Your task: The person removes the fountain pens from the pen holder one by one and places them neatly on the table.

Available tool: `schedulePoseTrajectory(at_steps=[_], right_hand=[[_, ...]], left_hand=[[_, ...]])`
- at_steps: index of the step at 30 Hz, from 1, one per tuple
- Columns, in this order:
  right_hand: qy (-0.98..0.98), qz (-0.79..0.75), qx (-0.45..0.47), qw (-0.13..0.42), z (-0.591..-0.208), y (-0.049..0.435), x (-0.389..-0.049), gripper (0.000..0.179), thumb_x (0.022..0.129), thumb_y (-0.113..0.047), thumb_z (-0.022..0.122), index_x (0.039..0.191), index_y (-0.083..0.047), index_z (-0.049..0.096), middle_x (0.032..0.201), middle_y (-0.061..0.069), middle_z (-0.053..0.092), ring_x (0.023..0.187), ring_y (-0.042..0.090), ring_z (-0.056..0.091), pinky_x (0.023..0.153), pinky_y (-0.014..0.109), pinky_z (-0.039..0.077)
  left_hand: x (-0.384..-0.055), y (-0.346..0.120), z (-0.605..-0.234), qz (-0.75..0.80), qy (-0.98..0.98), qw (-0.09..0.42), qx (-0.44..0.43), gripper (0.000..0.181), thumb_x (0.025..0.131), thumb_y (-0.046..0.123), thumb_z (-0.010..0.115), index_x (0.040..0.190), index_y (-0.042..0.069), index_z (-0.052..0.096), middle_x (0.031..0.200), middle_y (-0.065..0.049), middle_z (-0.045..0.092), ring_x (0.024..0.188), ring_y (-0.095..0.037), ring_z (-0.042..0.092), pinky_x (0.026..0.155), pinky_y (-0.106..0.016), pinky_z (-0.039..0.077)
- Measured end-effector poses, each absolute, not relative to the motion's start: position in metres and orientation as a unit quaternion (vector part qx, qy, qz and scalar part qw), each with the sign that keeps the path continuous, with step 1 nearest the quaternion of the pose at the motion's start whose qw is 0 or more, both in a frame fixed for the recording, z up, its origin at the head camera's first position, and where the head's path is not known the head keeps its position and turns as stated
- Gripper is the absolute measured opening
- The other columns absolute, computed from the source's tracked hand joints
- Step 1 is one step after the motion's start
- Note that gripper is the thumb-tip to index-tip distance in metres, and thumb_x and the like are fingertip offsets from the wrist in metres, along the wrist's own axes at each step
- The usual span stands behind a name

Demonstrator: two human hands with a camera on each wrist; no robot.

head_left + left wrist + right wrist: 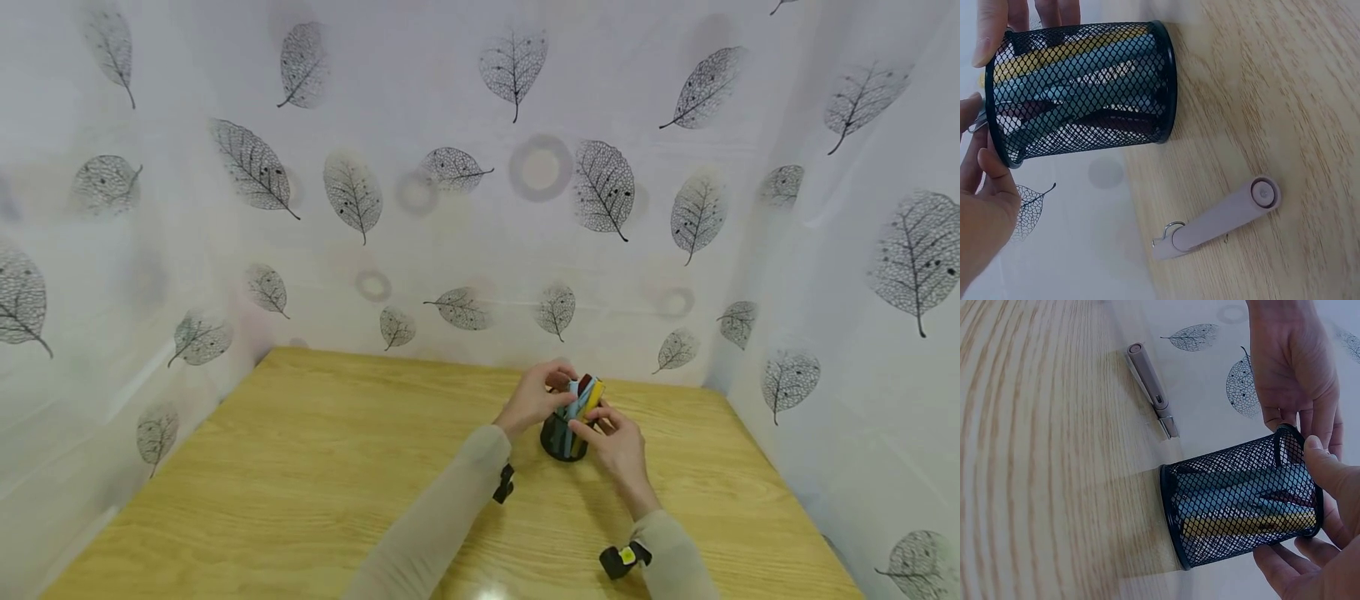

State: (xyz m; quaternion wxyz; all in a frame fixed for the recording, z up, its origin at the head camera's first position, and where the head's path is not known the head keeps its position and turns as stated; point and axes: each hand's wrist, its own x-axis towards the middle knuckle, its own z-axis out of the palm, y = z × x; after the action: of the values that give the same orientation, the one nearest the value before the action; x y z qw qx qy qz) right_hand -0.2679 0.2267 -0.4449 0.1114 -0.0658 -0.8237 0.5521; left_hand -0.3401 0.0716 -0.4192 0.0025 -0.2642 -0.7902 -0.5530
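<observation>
A black mesh pen holder (558, 437) stands upright on the table, with several pens in it, light blue, dark red and yellow (595, 396) among them. My left hand (528, 402) is at its rim from the left, thumb and fingers pinching the top of a light blue pen (573, 388); the fingertips are partly hidden. From the right, my right hand (622, 450) grips the holder near its rim, thumb in front and fingers at the side. The left wrist view shows a pale pink pen (1219, 219) on the table beside the holder.
The wooden table (300, 467) reaches back to a white curtain (450, 242) printed with leaves, which also hangs along both sides. Black wrist cameras (618, 561) are strapped over the sleeves. The pink pen does not show in the head view.
</observation>
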Motion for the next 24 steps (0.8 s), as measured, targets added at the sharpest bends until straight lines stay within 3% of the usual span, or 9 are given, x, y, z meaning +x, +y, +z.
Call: schedulePoseTrajectory(at_steps=[7,14,20,24], right_hand=[[-0.821,0.556,-0.066,0.111,-0.448,0.2278,-0.2678,0.039,0.085,-0.028,0.078,0.105,0.002,0.06,0.157,0.016,0.035,0.136,0.039,0.044,0.104,0.048,0.047],[-0.822,0.557,-0.065,0.102,-0.4464,0.2266,-0.2666,0.042,0.084,-0.03,0.079,0.106,0.001,0.061,0.157,0.017,0.034,0.136,0.039,0.044,0.105,0.05,0.046],[-0.819,0.561,-0.064,0.104,-0.446,0.2269,-0.2672,0.042,0.084,-0.029,0.079,0.106,0.002,0.061,0.157,0.017,0.033,0.136,0.04,0.043,0.105,0.05,0.046],[-0.818,0.561,-0.066,0.106,-0.444,0.2269,-0.2658,0.041,0.084,-0.03,0.079,0.106,0.001,0.061,0.157,0.016,0.033,0.137,0.039,0.043,0.105,0.049,0.046]], left_hand=[[-0.3401,0.0696,-0.4214,-0.558,-0.781,0.002,-0.281,0.022,0.093,0.009,0.068,0.113,0.014,0.063,0.106,0.0,0.068,0.093,-0.008,0.063,0.07,-0.024,0.054],[-0.341,0.0684,-0.4236,-0.589,-0.759,0.025,-0.275,0.024,0.094,0.008,0.066,0.113,0.021,0.058,0.099,-0.002,0.068,0.085,-0.009,0.063,0.061,-0.024,0.051],[-0.3386,0.0657,-0.4213,-0.592,-0.756,0.045,-0.276,0.011,0.094,0.007,0.064,0.099,0.012,0.055,0.1,-0.004,0.068,0.091,-0.012,0.064,0.067,-0.024,0.049],[-0.3385,0.065,-0.4212,-0.597,-0.753,0.05,-0.274,0.007,0.096,0.008,0.063,0.094,0.014,0.059,0.106,-0.003,0.067,0.097,-0.014,0.063,0.071,-0.025,0.051]])
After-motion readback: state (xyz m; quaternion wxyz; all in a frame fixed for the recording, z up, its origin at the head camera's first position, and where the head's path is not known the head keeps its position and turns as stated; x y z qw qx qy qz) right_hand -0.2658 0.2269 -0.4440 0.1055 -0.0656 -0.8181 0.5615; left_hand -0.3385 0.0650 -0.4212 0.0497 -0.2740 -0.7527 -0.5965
